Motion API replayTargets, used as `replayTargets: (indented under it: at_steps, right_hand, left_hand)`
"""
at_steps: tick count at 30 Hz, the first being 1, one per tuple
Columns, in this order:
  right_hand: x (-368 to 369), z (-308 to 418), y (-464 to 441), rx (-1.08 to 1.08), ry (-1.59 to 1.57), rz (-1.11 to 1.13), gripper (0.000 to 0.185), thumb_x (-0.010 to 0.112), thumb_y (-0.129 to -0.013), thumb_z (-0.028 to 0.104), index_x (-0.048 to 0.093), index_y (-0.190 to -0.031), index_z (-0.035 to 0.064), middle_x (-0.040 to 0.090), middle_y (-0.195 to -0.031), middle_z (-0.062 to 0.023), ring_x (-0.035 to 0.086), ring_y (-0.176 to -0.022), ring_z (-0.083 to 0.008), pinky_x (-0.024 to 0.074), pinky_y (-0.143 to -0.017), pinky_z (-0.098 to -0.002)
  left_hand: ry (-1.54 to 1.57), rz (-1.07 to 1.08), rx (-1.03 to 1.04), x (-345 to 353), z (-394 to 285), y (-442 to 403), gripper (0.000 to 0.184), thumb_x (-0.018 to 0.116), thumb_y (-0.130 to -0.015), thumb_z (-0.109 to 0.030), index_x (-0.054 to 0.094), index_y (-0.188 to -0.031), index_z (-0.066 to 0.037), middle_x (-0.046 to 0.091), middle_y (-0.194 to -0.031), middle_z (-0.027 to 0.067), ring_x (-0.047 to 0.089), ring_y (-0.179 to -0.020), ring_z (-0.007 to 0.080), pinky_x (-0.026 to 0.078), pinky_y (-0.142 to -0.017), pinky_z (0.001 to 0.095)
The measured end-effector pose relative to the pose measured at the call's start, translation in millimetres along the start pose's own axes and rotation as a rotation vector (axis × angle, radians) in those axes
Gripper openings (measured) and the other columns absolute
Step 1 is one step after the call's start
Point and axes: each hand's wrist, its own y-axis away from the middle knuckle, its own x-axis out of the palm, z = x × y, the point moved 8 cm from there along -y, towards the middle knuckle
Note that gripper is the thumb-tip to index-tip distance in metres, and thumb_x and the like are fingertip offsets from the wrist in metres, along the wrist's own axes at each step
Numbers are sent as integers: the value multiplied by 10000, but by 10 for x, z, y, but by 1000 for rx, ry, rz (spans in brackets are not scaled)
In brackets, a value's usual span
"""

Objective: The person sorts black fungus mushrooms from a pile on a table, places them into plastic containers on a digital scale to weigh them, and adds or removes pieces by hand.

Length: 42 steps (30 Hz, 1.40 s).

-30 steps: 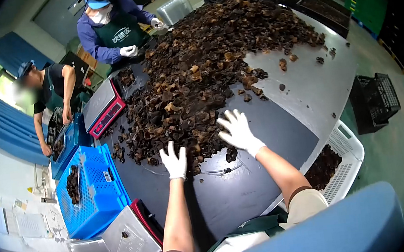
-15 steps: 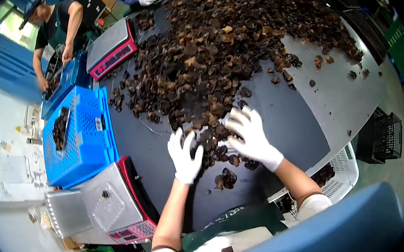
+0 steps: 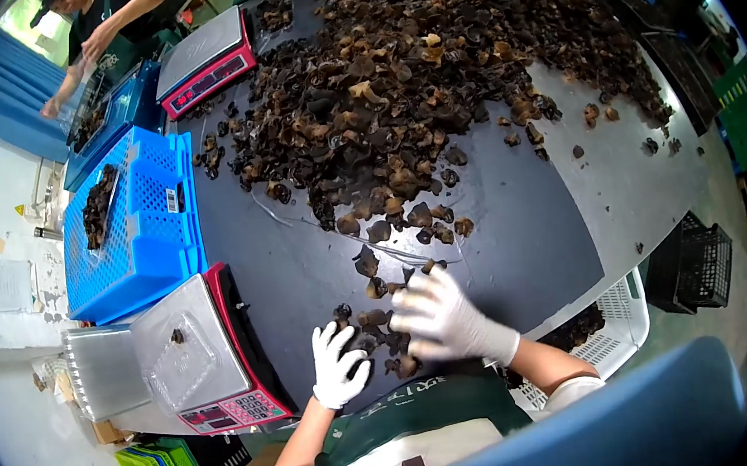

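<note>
A small bunch of wood ear mushrooms lies near the table's front edge, between my two white-gloved hands. On its left side, my left hand has its fingers apart, touching or close to the nearest pieces. My right hand hovers over the right side of the bunch, slightly blurred, with its fingers spread. Neither hand has a visible grip on a piece. Farther back spreads the large heap of wood ear mushrooms, with loose pieces trailing toward me.
At left stand a scale carrying a clear tray, a blue crate, and a second scale. Clear trays are stacked beside them. A white basket sits below the table's right edge. A co-worker handles clear packaging at upper left.
Both hands have moved toward me, and a bunch of mushrooms now lies closer to the front edge, apart from the heap. The co-worker has lifted clear packaging.
</note>
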Motion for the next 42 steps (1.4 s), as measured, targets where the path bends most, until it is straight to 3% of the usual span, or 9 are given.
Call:
replayTargets:
  at_steps: [4, 11, 18, 20, 22, 27, 30, 35, 42]
  right_hand:
    - [-209, -1048, 124, 490, 309, -279, 467, 686, -766, 240, 617, -1207, 102, 500, -1365, -205, 410, -1264, -446, 304, -1046, -566]
    - [454, -9, 100, 130, 13, 268, 568, 720, -768, 373, 584, -1266, 135, 494, -1366, -163, 393, -1283, -437, 326, -1058, -595]
    - [332, 235, -109, -90, -195, 43, 341, 693, -790, 280, 665, -1101, 143, 613, -1213, -99, 544, -1155, -350, 425, -978, -533]
    - [68, -266, -354, 67, -144, -78, 220, 671, -742, 118, 662, -958, 77, 660, -979, -104, 618, -873, -304, 480, -773, -419]
    - [-74, -937, -270, 330, 69, -346, 230, 675, -781, 157, 649, -989, 62, 633, -1002, -125, 591, -917, -307, 478, -822, -400]
    - [83, -1729, -239, 593, 2, -272, 381, 719, -801, 199, 638, -1150, 69, 640, -1072, -118, 615, -918, -298, 510, -842, -372]
    - [0, -2036, 14, 789, -283, -411, 337, 671, -869, 79, 637, -1201, 29, 686, -1010, -63, 606, -770, -98, 512, -730, -250]
    - [23, -1973, 474, 854, -754, -526, 307, 596, -893, -3, 641, -1197, 7, 644, -926, 7, 547, -730, -54, 461, -710, -195]
    - [37, -861, 80, 491, -742, 100, 377, 680, -852, 158, 634, -1213, 58, 667, -1101, -94, 619, -970, -187, 497, -885, -325]
  left_hand:
    - [-77, -63, -267, -7, 44, 165, 458, 773, -722, -207, 643, -1149, -104, 487, -1382, 198, 406, -1324, 445, 248, -1119, 602]
    - [-76, -113, -326, 69, -43, 372, 485, 752, -752, -207, 623, -1202, -81, 505, -1351, 212, 467, -1265, 425, 299, -1106, 585]
    - [-14, -313, -432, -168, 166, 153, 354, 649, -817, -49, 618, -1170, -40, 522, -1306, 213, 503, -1208, 391, 396, -1055, 460]
    - [-14, -327, -445, -235, 302, -48, 318, 646, -841, -61, 628, -1158, -37, 539, -1288, 204, 513, -1197, 372, 401, -1048, 448]
    - [15, -314, -424, -228, 407, -287, 313, 644, -859, -72, 634, -1170, -36, 550, -1277, 194, 518, -1193, 358, 404, -1043, 437]
    - [-33, -83, -218, 90, 322, -1005, 537, 659, -864, -183, 526, -1368, -57, 473, -1428, 210, 445, -1298, 384, 348, -1100, 458]
    - [-172, 106, -72, 367, 236, -1122, 470, 669, -834, -237, 599, -1285, -122, 506, -1410, 165, 434, -1297, 414, 340, -1090, 500]
    - [143, 227, -74, 296, 254, -958, 150, 762, -724, -181, 626, -705, -123, 675, -1043, 27, 533, -1145, 312, 381, -1025, 436]
    - [85, -40, -125, 51, 311, -1424, 89, 689, -809, -116, 633, -825, -50, 642, -853, 110, 607, -863, 320, 489, -793, 393]
